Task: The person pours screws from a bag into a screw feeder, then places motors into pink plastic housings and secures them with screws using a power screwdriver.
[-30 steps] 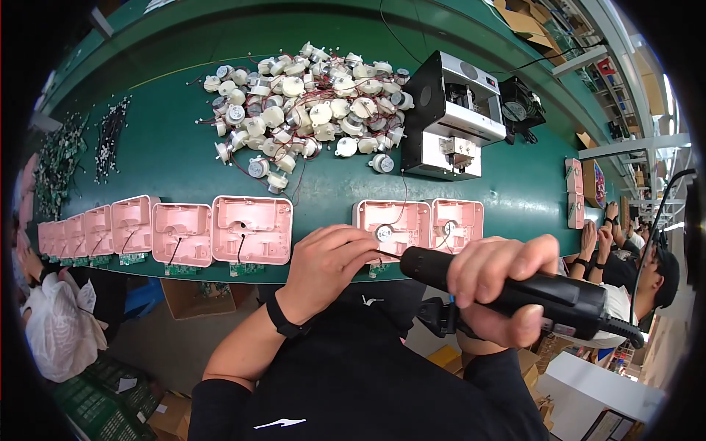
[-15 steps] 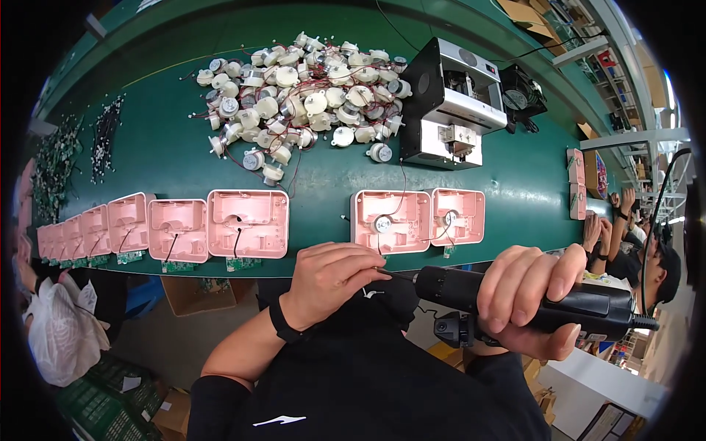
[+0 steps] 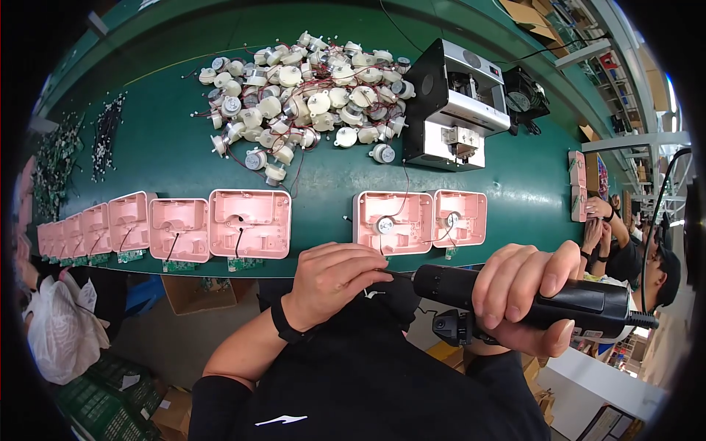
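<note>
My right hand [image 3: 526, 294] wraps round the black body of an electric screwdriver [image 3: 456, 287], which lies almost level and points left. At its tip, the thumb and fingers of my left hand [image 3: 338, 272] pinch the thin bit [image 3: 401, 275]; whether a screw sits there is hidden by the fingers. Just beyond my hands, a pink plastic housing [image 3: 368, 213] stands on the bench with a round motor [image 3: 384, 225] inside. Touching its right side is a second pink housing [image 3: 474, 213], also with a motor [image 3: 452, 219] in it.
Several pink housings [image 3: 250, 202] with dangling circuit boards line the bench's front edge at left. A heap of white motors [image 3: 316, 103] lies behind, beside a black and silver machine [image 3: 463, 110]. Wires [image 3: 107, 140] lie far left. Other people's hands [image 3: 599, 224] work at right.
My right hand and the screwdriver have shifted very slightly left. My left hand keeps its pinch on the bit. At right, another person's hand has moved toward the far pink housings.
</note>
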`<state>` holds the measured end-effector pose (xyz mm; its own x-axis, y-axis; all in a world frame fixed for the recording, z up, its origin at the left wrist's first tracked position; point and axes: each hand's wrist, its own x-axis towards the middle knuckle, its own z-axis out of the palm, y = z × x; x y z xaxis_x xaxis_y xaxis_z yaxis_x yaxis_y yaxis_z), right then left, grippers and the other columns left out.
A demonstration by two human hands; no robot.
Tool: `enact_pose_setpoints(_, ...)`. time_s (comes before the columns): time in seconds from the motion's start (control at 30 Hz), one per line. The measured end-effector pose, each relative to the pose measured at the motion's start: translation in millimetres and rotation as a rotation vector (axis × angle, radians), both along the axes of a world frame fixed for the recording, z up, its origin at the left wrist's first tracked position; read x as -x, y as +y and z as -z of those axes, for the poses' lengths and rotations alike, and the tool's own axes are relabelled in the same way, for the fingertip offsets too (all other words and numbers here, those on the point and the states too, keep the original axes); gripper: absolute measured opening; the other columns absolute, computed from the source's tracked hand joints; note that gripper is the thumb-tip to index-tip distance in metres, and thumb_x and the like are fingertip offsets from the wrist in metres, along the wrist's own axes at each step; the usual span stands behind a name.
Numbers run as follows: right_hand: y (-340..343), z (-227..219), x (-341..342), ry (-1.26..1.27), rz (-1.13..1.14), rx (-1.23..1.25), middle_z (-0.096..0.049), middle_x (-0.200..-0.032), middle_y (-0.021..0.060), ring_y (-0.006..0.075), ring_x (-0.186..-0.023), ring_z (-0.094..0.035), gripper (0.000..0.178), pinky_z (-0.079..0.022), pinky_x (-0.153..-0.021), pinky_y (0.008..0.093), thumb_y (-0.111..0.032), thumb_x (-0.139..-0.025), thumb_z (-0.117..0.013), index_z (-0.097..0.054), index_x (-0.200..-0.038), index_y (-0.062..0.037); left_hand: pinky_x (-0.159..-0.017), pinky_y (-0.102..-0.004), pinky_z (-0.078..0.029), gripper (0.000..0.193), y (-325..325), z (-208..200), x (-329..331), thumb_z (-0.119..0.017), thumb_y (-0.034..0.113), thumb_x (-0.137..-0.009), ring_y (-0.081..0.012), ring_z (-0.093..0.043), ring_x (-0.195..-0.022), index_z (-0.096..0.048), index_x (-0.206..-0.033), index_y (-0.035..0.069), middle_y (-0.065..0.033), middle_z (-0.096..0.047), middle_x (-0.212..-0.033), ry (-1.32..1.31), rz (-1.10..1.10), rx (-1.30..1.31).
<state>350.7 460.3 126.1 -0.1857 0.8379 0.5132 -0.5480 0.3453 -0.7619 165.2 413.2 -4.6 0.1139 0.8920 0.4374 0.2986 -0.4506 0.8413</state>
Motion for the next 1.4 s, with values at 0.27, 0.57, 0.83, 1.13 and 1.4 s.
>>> enact_pose_setpoints(0.27,0.9,0.8,1.7,-0.027,-0.033,0.059,-0.054,-0.062,0.0021,0.0134,-0.042,-0.055,0.039,-0.05,-0.04,0.0276,-0.032,-0.086,-0.069,-0.039,-0.094,-0.0076,-0.078,-0.0323,-0.057,0.021,1.8,4.1,4.2,-0.083,0.015,-0.07,-0.0235,-0.072,-0.087,-0.074,-0.086,0.004,-0.0072,-0.074,-0.089,-0.035,0.093,-0.01)
enact_pose_setpoints(0.57,-6.3,27.1,22.9,-0.283,0.027,0.133,-0.054,-0.068,0.0032,0.0181,-0.051,-0.054,0.045,-0.048,-0.052,0.0333,-0.037,-0.085,-0.074,-0.04,-0.099,-0.0109,-0.104,-0.0424,-0.044,0.082,23.2,3.4,-5.4,-0.088,0.017,-0.065,-0.0355,-0.052,-0.127,-0.05,-0.135,-0.001,-0.0188,-0.055,-0.134,0.14,-0.219,0.152)
enact_pose_setpoints(0.83,3.8,51.1,26.7,-0.426,0.001,0.103,-0.053,-0.073,0.0056,0.0189,-0.062,-0.054,0.045,-0.048,-0.063,0.0357,-0.034,-0.086,-0.075,-0.04,-0.101,-0.0105,-0.108,-0.0437,-0.04,0.084,36.6,29.1,-18.2,-0.074,0.004,-0.069,-0.0393,-0.047,-0.13,-0.036,-0.144,-0.004,-0.0234,-0.049,-0.139,0.123,-0.175,0.204)
enact_pose_setpoints(1.13,8.9,53.3,31.4,-0.483,-0.053,0.19,-0.053,-0.077,0.0068,0.0197,-0.07,-0.054,0.042,-0.048,-0.071,0.0358,-0.029,-0.087,-0.074,-0.039,-0.101,-0.0106,-0.103,-0.0432,-0.043,0.077,37.4,33.4,-16.2,-0.069,0.003,-0.07,-0.0381,-0.055,-0.121,-0.04,-0.141,-0.002,-0.023,-0.058,-0.128,0.107,-0.151,0.311)
enact_pose_setpoints(1.4,8.3,50.2,21.3,-0.531,-0.017,0.182,-0.054,-0.077,0.0067,0.0179,-0.068,-0.054,0.038,-0.048,-0.069,0.0355,-0.026,-0.089,-0.071,-0.041,-0.105,-0.0094,-0.101,-0.0438,-0.045,0.076,39.4,25.1,-21.4,-0.072,0.005,-0.071,-0.0386,-0.056,-0.118,-0.042,-0.141,-0.001,-0.0222,-0.059,-0.125,0.111,-0.118,0.298)
